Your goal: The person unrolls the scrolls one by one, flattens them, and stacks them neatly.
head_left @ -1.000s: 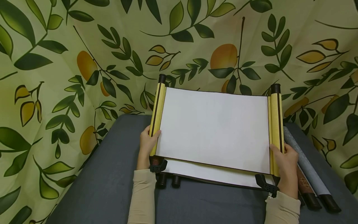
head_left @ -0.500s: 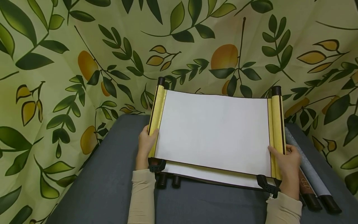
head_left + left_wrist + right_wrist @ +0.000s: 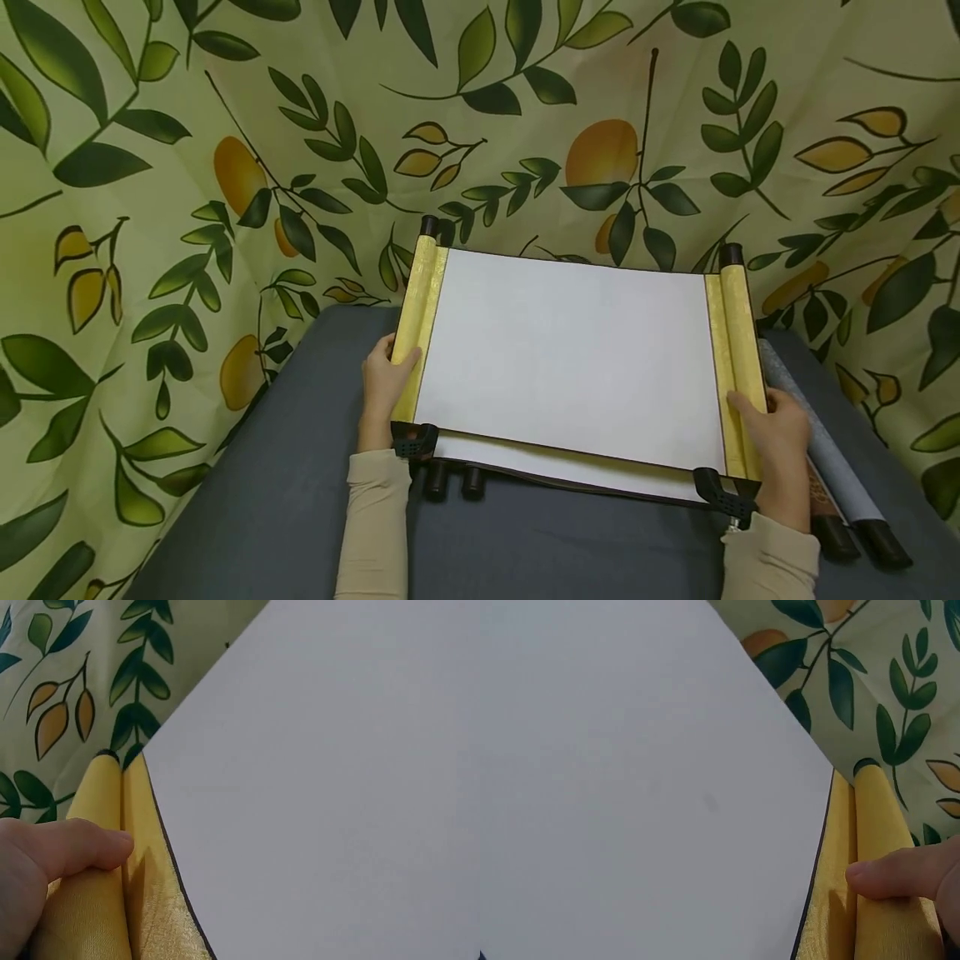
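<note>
A blank white hanging scroll [image 3: 570, 358] with yellow ends is stretched between my two hands, tilted up above the table. My left hand [image 3: 384, 379] grips its yellow left roller [image 3: 411, 308], the thumb [image 3: 97, 846] lying across the front. On the other side, my right hand [image 3: 783, 442] holds the yellow right roller [image 3: 741, 333], with its thumb [image 3: 889, 874] over the roller. Black caps show at the rollers' top ends. Flat yellow strips border the white sheet beside both rollers. The fingers behind the rollers are mostly hidden.
Under the held scroll, another white sheet [image 3: 555, 473] shows along its front edge. Dark roller ends [image 3: 472, 483] poke out below it. A grey-blue roll [image 3: 832, 467] and a brown patterned roll [image 3: 821, 500] lie at the right on the grey table [image 3: 285, 475]. Leaf-print cloth [image 3: 525, 125] hangs behind.
Both rollers have turned, so their dark stripes are out of sight and the flat yellow strips look wider. The scroll's top has dropped slightly, and my hands have moved a little outward.
</note>
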Motion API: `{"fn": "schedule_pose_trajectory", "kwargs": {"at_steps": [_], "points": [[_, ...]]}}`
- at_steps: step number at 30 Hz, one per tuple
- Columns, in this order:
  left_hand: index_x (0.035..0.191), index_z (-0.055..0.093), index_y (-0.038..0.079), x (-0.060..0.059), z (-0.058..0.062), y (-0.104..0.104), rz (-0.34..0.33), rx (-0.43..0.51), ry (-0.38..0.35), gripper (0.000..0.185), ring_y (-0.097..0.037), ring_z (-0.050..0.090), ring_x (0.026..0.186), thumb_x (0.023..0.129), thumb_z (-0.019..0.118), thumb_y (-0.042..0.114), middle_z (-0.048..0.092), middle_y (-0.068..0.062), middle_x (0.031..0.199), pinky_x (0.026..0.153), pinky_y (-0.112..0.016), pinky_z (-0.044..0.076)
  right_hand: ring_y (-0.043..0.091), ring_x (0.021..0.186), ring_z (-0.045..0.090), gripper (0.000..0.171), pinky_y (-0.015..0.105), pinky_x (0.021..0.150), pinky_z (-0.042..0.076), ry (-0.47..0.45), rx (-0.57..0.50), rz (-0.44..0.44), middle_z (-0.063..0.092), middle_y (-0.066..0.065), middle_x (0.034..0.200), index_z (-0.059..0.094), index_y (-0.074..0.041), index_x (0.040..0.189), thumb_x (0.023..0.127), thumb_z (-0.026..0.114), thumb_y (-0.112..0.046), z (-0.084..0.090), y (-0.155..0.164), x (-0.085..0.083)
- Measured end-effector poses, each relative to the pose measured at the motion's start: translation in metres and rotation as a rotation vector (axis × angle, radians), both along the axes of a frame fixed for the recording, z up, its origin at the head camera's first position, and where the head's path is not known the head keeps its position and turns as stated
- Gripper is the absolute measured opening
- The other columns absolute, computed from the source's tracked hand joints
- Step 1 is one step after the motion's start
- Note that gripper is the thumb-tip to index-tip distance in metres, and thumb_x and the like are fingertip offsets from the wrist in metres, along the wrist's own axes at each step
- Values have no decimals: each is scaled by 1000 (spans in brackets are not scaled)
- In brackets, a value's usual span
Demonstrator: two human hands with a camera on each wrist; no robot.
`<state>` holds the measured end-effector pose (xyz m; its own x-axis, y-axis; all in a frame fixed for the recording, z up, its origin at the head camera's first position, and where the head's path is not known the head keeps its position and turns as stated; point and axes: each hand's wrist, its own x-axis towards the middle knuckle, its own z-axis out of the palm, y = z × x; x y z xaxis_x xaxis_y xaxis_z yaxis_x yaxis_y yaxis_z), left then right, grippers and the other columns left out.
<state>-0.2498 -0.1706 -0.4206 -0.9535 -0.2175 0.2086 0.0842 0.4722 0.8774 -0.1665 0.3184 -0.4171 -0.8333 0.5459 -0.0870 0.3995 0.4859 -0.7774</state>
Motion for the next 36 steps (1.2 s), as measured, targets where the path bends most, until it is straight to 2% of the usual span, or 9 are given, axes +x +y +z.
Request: {"fn": "schedule_pose_trajectory", "kwargs": {"at_steps": [3, 6, 12, 22, 30, 36], "points": [[141, 43, -4, 0, 1, -4, 3, -61, -28, 59, -42, 57, 119, 92, 63, 22, 56, -29, 132, 96, -51, 50, 46, 107, 48, 69, 50, 83, 46, -7, 44, 53, 40, 40, 136, 27, 15, 144, 97, 46, -33, -2, 0, -2], [140, 43, -4, 0, 2, -9, 6, -91, -43, 58, -41, 60, 111, 93, 62, 23, 58, -29, 127, 89, -50, 52, 49, 112, 47, 69, 56, 91, 44, -1, 68, 90, 38, 41, 139, 24, 15, 145, 97, 46, -29, -6, -1, -6], [142, 41, -5, 3, 0, -18, -18, -98, -96, 59, -42, 58, 114, 94, 60, 23, 54, -29, 132, 92, -50, 51, 54, 120, 41, 68, 62, 95, 41, -13, 113, 152, 32, 42, 143, 19, 11, 148, 98, 47, -25, -12, -4, -12], [146, 34, -5, 4, -20, -33, -59, -119, -190, 60, -42, 58, 117, 97, 55, 24, 50, -30, 138, 95, -50, 50, 62, 132, 22, 68, 68, 105, 30, -73, 160, 247, 25, 43, 146, 15, 9, 150, 97, 48, -19, -24, -8, -15], [146, 31, -8, 9, -28, -40, -82, -137, -218, 60, -43, 58, 114, 98, 51, 22, 48, -33, 138, 93, -50, 50, 56, 125, 37, 66, 64, 99, 38, -62, 157, 248, 28, 41, 146, 19, 9, 149, 95, 49, -15, -35, -12, -16], [146, 31, -8, 11, -33, -39, -88, -122, -255, 59, -43, 57, 115, 98, 51, 21, 46, -33, 139, 94, -51, 49, 53, 123, 40, 65, 63, 98, 40, -73, 138, 232, 25, 39, 149, 19, 6, 150, 96, 49, -14, -40, -12, -15]]}}
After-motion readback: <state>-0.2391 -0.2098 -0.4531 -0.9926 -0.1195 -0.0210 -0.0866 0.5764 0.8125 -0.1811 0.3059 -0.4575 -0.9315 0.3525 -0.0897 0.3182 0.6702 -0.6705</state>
